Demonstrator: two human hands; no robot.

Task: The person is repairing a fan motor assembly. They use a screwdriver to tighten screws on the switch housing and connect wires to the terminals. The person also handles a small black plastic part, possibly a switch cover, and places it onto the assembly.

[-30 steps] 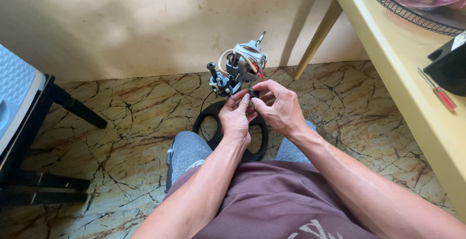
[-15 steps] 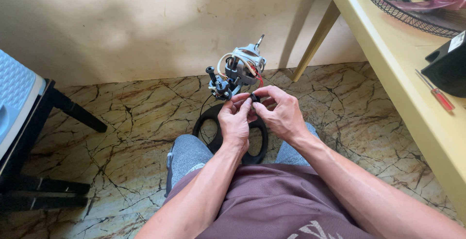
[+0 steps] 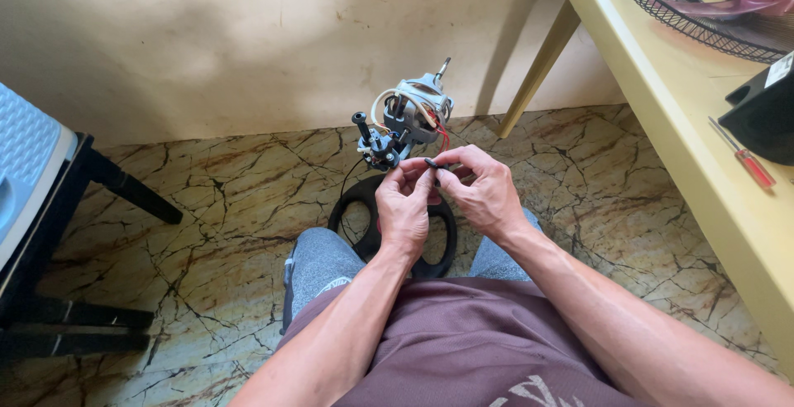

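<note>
A bare fan motor [image 3: 411,117] with white and red wires stands on its black round base [image 3: 361,202] on the floor between my knees. My left hand [image 3: 404,208] and my right hand [image 3: 482,190] meet just in front of the motor. Together their fingertips pinch a small black part [image 3: 432,163] close to the motor's wiring. Whether this part is joined to a wire I cannot tell.
A yellow table [image 3: 691,138] runs along the right, bearing a black fan grille [image 3: 703,6] with a pink blade, a red-handled screwdriver [image 3: 744,159] and a black box [image 3: 765,113]. At left stands a dark stool [image 3: 91,200] with a pale blue-white item on it. The floor is cracked marble tile.
Both hands have shifted slightly on the small black part; the fingers are regripping it. The motor stays in place.
</note>
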